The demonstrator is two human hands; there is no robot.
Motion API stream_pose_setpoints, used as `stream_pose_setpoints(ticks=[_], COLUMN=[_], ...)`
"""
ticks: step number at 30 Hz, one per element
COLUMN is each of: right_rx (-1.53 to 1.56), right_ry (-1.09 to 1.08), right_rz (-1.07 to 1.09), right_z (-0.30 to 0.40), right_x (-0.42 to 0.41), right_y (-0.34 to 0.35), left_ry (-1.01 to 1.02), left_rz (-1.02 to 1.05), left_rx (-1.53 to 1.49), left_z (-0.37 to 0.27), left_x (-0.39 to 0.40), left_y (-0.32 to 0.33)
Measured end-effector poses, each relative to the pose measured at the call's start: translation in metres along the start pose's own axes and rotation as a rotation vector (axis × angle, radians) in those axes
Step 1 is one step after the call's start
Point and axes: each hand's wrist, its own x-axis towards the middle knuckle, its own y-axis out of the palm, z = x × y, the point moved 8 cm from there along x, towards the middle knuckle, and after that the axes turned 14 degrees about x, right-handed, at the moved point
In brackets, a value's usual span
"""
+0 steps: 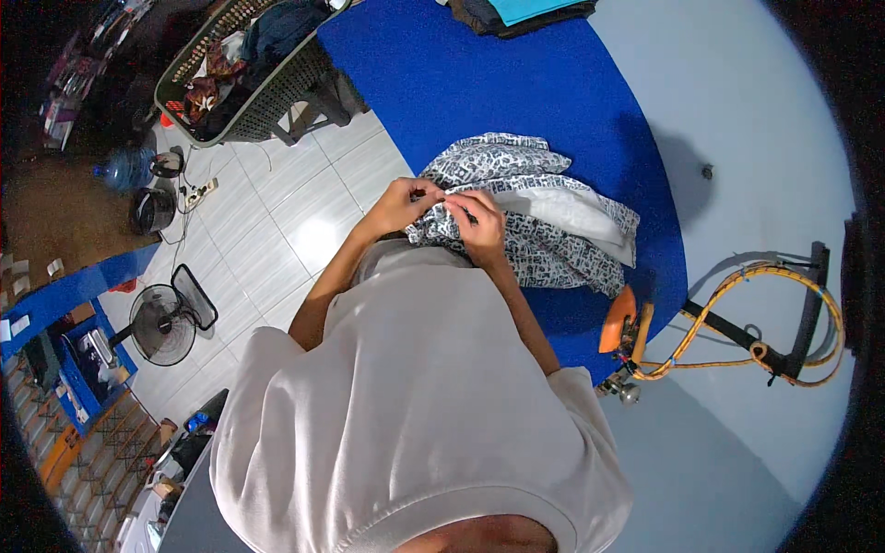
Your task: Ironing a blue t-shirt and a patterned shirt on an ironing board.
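Note:
A white garment with a dark all-over print (553, 266) lies bunched on a blue cloth-covered table (511, 83), its plain white inner side showing in part. At the garment's near left edge, my left hand (408, 204) pinches the fabric between thumb and fingers. My right hand (478, 225) meets it there, its fingertips on the same bit of fabric. Both hands are close together, their tips nearly touching. What exactly sits between the fingertips is too small to tell. To the right of the garment stands an iron with an orange soleplate cover or body (617, 321).
A yellow hose or cord (712, 311) loops from the iron over a black wall bracket (802, 318). Folded clothes (525, 21) lie at the table's far edge. A laundry basket (256, 104) holds clothes at upper left. A fan (164, 325) stands on the tiled floor.

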Motion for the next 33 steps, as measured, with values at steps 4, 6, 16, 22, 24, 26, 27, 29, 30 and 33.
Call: stream_pose_setpoints(ticks=[4,6,16,22,24,26,27,29,30,33], right_rx=[-0.033,-0.026,0.168,0.269,0.317,0.375,0.388,0.239,0.163,0.149], right_ry=[0.018,0.094,0.316,0.372,0.339,0.292,0.325,0.391,0.421,0.395], right_rz=[-0.039,-0.067,-0.123,-0.158,-0.156,-0.149,-0.175,-0.025,0.052,0.113], right_z=[-0.002,-0.007,-0.03,-0.035,-0.028,-0.019,-0.02,-0.022,-0.024,-0.024], right_x=[-0.003,-0.005,-0.015,-0.017,-0.014,-0.01,-0.009,-0.007,-0.006,-0.005], right_y=[-0.003,-0.006,-0.005,-0.004,-0.005,-0.006,-0.009,-0.003,-0.001,-0.005], left_ry=[-0.046,-0.052,-0.01,0.078,0.12,0.143,0.162,0.198,0.198,0.23], left_rz=[0.035,0.041,-0.075,-0.085,-0.082,-0.085,-0.085,-0.084,-0.086,-0.167], left_rx=[-0.029,-0.02,-0.046,0.02,0.072,0.097,0.115,0.15,0.148,0.215], left_z=[0.0,-0.003,-0.012,-0.023,-0.03,-0.036,-0.039,-0.046,-0.048,-0.054], left_x=[-0.003,-0.004,-0.006,-0.003,-0.003,-0.003,-0.003,-0.004,-0.004,-0.006], left_y=[0.001,0.001,-0.001,-0.005,-0.006,-0.008,-0.009,-0.011,-0.012,-0.016])
